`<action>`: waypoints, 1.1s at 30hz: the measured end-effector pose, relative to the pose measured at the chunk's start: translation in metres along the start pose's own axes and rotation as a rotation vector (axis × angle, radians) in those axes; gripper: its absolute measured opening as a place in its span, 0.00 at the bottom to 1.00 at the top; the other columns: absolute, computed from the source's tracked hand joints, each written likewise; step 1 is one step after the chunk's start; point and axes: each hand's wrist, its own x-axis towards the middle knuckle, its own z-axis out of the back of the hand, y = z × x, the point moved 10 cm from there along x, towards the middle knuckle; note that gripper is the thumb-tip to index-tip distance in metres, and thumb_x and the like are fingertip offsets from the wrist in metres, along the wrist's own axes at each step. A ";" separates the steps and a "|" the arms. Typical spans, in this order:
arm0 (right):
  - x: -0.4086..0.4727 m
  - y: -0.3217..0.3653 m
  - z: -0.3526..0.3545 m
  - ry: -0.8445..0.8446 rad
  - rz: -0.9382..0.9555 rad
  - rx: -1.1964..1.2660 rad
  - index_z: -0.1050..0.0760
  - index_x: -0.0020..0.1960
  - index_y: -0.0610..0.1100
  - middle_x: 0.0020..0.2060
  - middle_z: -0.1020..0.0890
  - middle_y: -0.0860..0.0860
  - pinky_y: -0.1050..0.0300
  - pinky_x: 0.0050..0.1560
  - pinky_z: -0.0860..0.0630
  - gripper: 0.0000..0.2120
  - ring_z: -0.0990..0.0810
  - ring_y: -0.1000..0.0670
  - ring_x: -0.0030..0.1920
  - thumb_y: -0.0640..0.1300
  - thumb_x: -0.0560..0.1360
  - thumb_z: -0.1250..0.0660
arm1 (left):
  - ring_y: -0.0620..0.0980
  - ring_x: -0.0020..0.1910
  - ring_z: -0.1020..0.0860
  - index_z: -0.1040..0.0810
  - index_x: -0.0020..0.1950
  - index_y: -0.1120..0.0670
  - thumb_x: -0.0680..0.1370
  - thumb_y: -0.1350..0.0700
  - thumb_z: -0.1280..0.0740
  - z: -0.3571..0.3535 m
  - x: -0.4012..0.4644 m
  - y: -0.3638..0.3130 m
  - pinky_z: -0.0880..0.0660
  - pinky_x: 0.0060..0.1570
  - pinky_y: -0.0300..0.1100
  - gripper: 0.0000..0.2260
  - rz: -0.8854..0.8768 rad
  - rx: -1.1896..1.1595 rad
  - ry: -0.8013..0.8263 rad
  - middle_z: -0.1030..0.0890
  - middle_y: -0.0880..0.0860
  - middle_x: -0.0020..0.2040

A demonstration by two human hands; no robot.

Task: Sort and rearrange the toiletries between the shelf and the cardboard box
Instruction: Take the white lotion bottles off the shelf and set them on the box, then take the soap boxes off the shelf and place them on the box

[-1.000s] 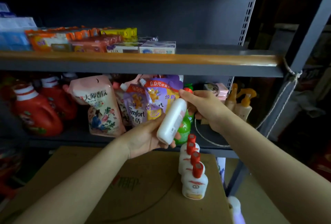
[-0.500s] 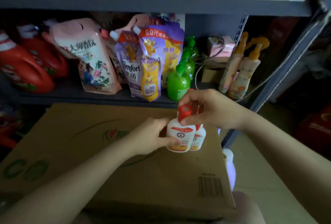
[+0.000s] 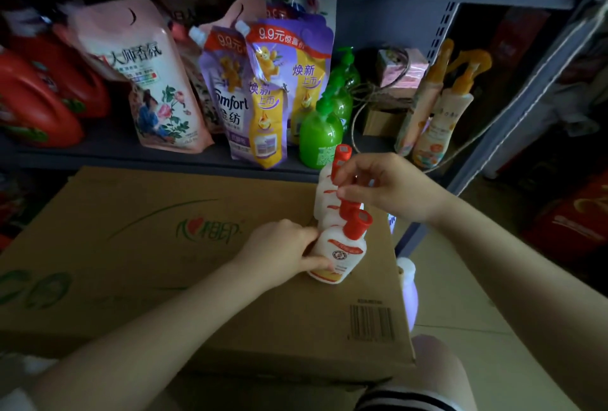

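Head view: you had a row of white lotion bottles with red caps standing on the closed cardboard box (image 3: pixel 210 279), near its right edge, just below the shelf (image 3: pixel 108 155).

Hands were apart, each on a different bottle. Your left hand (image 3: pixel 279 251) gripped the front bottle (image 3: pixel 340 251) by its body, thumb across the label and fingers curled round the left side. Your right hand (image 3: pixel 388 188) pinched a red cap (image 3: pixel 342 160) further back in the row, fingertips closed on it. I couldn't tell exactly how many bottles sat between the two; they overlapped from that angle.

My read: you were squaring up the row on the box top, not yet moving anything to the shelf.

Tips for this step:
- Hold low on the body when sliding a bottle. A pinch on the cap tips a tall, narrow bottle easily.
- The bottles were touching, so one knock would likely topple the line.
- The row sat close to the box edge, and a white bottle (image 3: pixel 408 282) was already down beside the box. Nudge the row inward.
- The green pump bottles (image 3: pixel 320 134) stood just behind the row on the shelf lip; mind them on any lift.
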 end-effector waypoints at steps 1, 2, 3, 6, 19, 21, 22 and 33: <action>0.001 0.002 0.004 -0.061 0.022 -0.045 0.21 0.45 0.43 0.36 0.25 0.59 0.73 0.40 0.32 0.03 0.26 0.63 0.36 0.40 0.72 0.29 | 0.46 0.38 0.29 0.27 0.47 0.50 0.74 0.38 0.38 0.001 0.001 -0.001 0.35 0.35 0.40 0.16 -0.004 0.040 -0.009 0.27 0.47 0.39; 0.002 0.004 0.010 -0.137 0.045 -0.092 0.21 0.44 0.42 0.36 0.26 0.59 0.73 0.40 0.33 0.02 0.27 0.63 0.37 0.40 0.72 0.30 | 0.47 0.39 0.27 0.27 0.47 0.51 0.74 0.37 0.38 0.001 0.002 -0.001 0.35 0.35 0.40 0.17 -0.005 0.059 -0.014 0.26 0.48 0.40; 0.001 0.004 0.017 -0.213 0.052 -0.121 0.22 0.44 0.42 0.37 0.27 0.58 0.73 0.39 0.34 0.02 0.27 0.62 0.37 0.40 0.72 0.30 | 0.48 0.40 0.25 0.26 0.49 0.51 0.74 0.37 0.38 0.000 0.002 -0.001 0.34 0.35 0.40 0.18 -0.002 0.061 -0.016 0.24 0.49 0.41; 0.001 -0.009 0.030 -0.310 -0.022 -0.088 0.24 0.46 0.46 0.40 0.24 0.53 0.67 0.42 0.31 0.02 0.26 0.57 0.39 0.42 0.74 0.32 | 0.49 0.45 0.23 0.27 0.53 0.50 0.72 0.37 0.35 -0.005 -0.002 0.002 0.32 0.35 0.39 0.19 0.020 -0.030 -0.021 0.21 0.49 0.47; 0.029 0.005 0.039 -0.223 0.064 -0.045 0.23 0.44 0.45 0.33 0.25 0.60 0.72 0.34 0.33 0.03 0.28 0.61 0.31 0.40 0.76 0.34 | 0.45 0.42 0.23 0.29 0.57 0.48 0.68 0.31 0.36 -0.001 -0.011 0.013 0.29 0.36 0.40 0.27 0.117 -0.014 0.062 0.21 0.46 0.45; 0.040 0.025 0.048 -0.229 0.115 -0.023 0.23 0.44 0.45 0.35 0.24 0.60 0.73 0.33 0.32 0.03 0.27 0.61 0.31 0.40 0.76 0.35 | 0.43 0.39 0.23 0.27 0.57 0.46 0.66 0.27 0.39 0.038 -0.017 0.029 0.26 0.38 0.40 0.30 0.156 -0.027 -0.007 0.20 0.44 0.42; 0.046 0.036 0.053 -0.233 0.148 -0.012 0.24 0.44 0.45 0.36 0.23 0.59 0.73 0.33 0.32 0.03 0.27 0.60 0.31 0.39 0.76 0.35 | 0.42 0.38 0.23 0.25 0.56 0.46 0.65 0.26 0.42 0.067 -0.019 0.038 0.25 0.39 0.40 0.30 0.172 -0.036 -0.126 0.20 0.44 0.40; 0.123 0.147 0.120 -0.535 0.398 -0.138 0.22 0.47 0.40 0.42 0.23 0.51 0.64 0.44 0.35 0.06 0.26 0.50 0.44 0.34 0.73 0.37 | 0.59 0.70 0.36 0.37 0.72 0.58 0.74 0.50 0.31 0.294 -0.013 0.099 0.35 0.65 0.54 0.31 0.240 0.411 -0.845 0.36 0.57 0.72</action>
